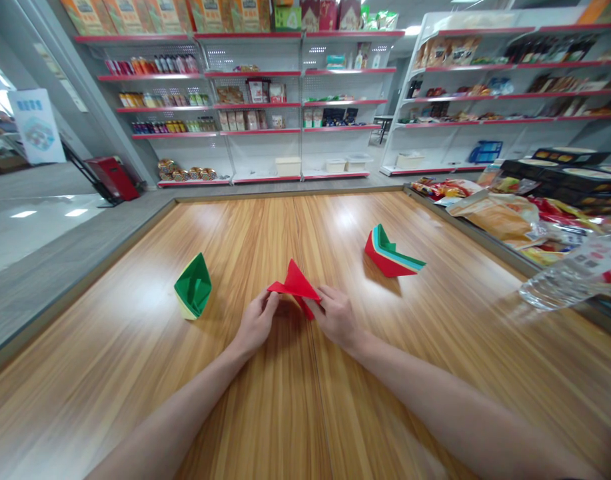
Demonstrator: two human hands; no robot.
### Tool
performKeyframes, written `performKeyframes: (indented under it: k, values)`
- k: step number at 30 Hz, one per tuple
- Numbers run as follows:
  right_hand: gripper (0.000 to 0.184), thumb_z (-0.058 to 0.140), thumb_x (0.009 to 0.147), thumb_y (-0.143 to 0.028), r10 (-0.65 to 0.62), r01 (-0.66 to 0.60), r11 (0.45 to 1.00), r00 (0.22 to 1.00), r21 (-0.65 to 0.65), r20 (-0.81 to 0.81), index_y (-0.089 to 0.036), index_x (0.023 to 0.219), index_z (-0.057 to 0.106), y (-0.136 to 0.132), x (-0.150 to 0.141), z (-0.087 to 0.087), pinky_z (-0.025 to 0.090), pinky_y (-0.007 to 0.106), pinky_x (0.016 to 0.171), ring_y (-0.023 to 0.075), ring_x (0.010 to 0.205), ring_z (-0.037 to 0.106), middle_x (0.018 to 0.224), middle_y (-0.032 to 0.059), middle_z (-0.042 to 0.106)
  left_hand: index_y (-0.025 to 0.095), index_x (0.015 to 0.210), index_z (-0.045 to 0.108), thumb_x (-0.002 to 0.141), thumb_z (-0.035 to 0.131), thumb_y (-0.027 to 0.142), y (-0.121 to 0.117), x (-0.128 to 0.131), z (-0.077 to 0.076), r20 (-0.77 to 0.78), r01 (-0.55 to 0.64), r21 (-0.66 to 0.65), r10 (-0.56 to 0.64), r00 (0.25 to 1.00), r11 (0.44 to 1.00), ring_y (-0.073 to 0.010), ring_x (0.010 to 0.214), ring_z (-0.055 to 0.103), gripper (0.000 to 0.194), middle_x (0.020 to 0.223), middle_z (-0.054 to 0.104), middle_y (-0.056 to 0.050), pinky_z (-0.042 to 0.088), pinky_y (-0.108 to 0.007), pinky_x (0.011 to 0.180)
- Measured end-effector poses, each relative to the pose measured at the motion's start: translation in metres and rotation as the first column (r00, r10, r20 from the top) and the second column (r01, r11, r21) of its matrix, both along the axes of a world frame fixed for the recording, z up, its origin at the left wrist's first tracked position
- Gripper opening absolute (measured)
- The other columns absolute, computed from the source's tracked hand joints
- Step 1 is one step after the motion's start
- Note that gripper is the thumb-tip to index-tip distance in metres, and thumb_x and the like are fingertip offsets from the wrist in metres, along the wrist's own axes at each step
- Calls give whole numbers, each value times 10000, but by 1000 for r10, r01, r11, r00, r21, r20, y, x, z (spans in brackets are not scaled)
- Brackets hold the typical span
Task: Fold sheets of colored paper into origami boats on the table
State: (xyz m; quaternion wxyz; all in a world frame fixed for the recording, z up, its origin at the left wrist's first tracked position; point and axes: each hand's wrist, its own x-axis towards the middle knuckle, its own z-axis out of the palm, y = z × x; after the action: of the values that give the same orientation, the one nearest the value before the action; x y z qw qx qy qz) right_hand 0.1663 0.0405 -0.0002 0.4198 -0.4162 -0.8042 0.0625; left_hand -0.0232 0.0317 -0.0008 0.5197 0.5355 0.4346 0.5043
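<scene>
Forearms (180, 413), two, bare, above the surface (270, 420). Left hand (256, 324): thumb and fingers pinching one corner of the red folded paper (298, 283). Right hand (338, 316): grasping its opposite side. Position of paper: midway between left and right edges. Green paper boat (194, 293): nearer left edge. Multicoloured paper boat (385, 262): toward far right corner. Clear bottle (550, 287): lying at right edge.

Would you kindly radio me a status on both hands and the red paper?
Left hand, right hand holding red paper, folded. Green boat left, multicoloured boat right; neither in the way.
</scene>
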Motion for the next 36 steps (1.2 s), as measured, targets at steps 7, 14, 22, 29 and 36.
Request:
performKeyframes:
  k: [7,14,22,29,36]
  values:
    - [399,461,890,-186,206,-246,956,950,160,234,-276,1269,549,-5,-2,9,456,363,775,211,904,498,971,93,533,102,1079,603,807,571,522,-8,3,4,404,165,-203,-71,912,965,-270,1001,627,502,1052,678,-151,501,-374,840]
    - [504,612,781,-504,314,-346,936,903,64,292,-225,1201,594,-13,-7,19,370,495,930,303,1155,430,1276,139,505,111,1063,599,785,652,320,-3,1,4,392,104,-314,29,919,944,-240,844,683,352,943,713,-116,558,-341,715]
    - [431,396,815,-131,457,-464,886,878,20,142,-190,1201,581,-11,2,20,354,483,985,244,1163,486,1199,69,618,80,1053,588,799,633,291,8,-28,17,298,275,-464,-144,944,842,-162,436,619,333,679,693,-89,454,-215,316]
    - [416,544,708,-95,348,-361,927,929,102,130,-271,1060,680,-9,0,11,366,516,989,283,1251,371,1354,51,472,86,996,626,794,649,295,5,-34,16,329,408,-455,-276,903,792,-178,527,660,292,752,707,-120,527,-253,479]
    - [484,540,717,-1,387,-403,912,908,82,157,-371,980,710,-4,-2,12,352,517,1012,269,1301,286,1470,-15,257,73,954,667,789,666,270,2,-33,13,358,512,-393,-386,850,764,-200,724,687,258,833,713,-134,527,-276,690]
